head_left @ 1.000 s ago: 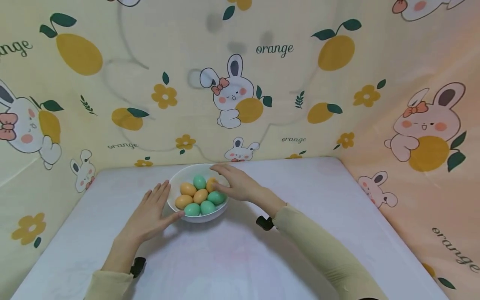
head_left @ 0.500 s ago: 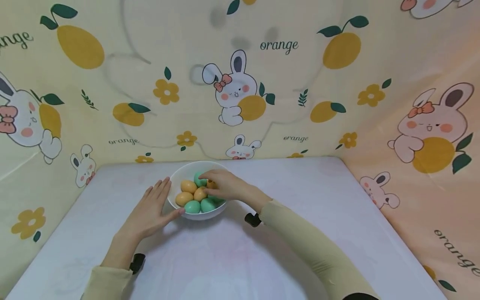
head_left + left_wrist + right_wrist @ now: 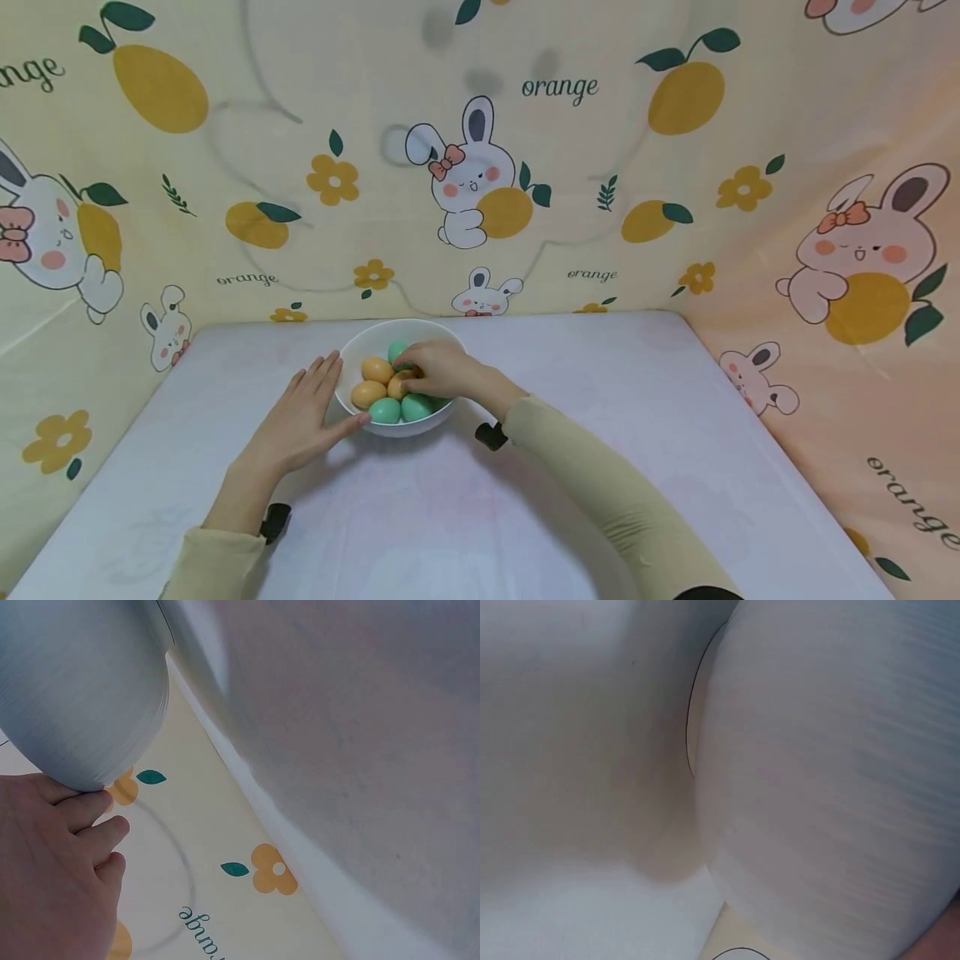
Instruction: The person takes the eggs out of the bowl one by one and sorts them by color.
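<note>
Rabbits and oranges covered the cloth [image 3: 573, 167] behind, and out in front of it ran the table [image 3: 525, 517]! Head view first: near the table's far edge sat the bowl [image 3: 357, 350], upright, with orange eggs [image 3: 368, 394] and green eggs [image 3: 384, 411] heaped inside. On its left side, the left hand [image 3: 288, 429], fingers straight and flat to the outer wall, thumb spread away to the near rim; it gripped nothing, and looked to be there to steady the bowl, a brace while the other side did the work. And there was the right hand [image 3: 450, 369], in over the right rim, fingers bent down, thumb apart from them, right among the eggs! A bit of orange showed beneath it, but whether an egg was pinched could not be told. So the eggs lay between the two: outside the left palm, directly under the right fingertips.

Over to the left wrist: the bowl's outside loomed at top left, the left fingertips touching it low on the curve, the patterned cloth beyond. Right wrist, then: bowl wall filled most of the right half, only a sliver of hand peeked in at the lower corner, and the eggs were out of sight.
</note>
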`<state>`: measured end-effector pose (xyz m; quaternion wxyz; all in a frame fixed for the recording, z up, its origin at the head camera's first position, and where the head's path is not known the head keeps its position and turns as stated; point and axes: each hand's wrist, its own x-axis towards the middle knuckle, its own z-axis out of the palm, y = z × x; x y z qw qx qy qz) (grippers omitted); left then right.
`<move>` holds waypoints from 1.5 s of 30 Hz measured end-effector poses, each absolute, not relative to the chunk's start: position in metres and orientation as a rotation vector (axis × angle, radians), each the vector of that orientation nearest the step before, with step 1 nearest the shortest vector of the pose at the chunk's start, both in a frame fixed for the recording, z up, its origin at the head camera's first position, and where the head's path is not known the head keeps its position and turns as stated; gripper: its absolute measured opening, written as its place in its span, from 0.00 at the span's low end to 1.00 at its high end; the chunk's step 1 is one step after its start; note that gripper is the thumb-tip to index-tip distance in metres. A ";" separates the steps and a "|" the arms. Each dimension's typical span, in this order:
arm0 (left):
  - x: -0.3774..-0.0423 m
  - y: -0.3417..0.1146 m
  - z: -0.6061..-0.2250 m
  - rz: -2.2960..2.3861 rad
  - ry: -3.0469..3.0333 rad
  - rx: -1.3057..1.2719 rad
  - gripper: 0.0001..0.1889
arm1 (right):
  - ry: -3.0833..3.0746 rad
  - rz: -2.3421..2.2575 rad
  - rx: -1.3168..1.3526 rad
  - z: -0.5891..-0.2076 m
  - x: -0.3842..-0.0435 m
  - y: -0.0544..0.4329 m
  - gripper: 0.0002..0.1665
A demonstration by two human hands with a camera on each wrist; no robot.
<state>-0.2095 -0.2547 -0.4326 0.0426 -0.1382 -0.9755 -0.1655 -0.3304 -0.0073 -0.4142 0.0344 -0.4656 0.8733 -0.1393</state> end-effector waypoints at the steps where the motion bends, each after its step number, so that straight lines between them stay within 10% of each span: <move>1: -0.210 -0.254 -0.433 -0.505 -2.985 -0.422 0.57 | 2.685 -0.425 -1.426 -0.414 -0.330 -0.008 0.20; 45: -0.209 -0.254 -0.432 -0.518 -2.987 -0.426 0.57 | 2.716 -0.451 -1.334 -0.415 -0.324 -0.011 0.22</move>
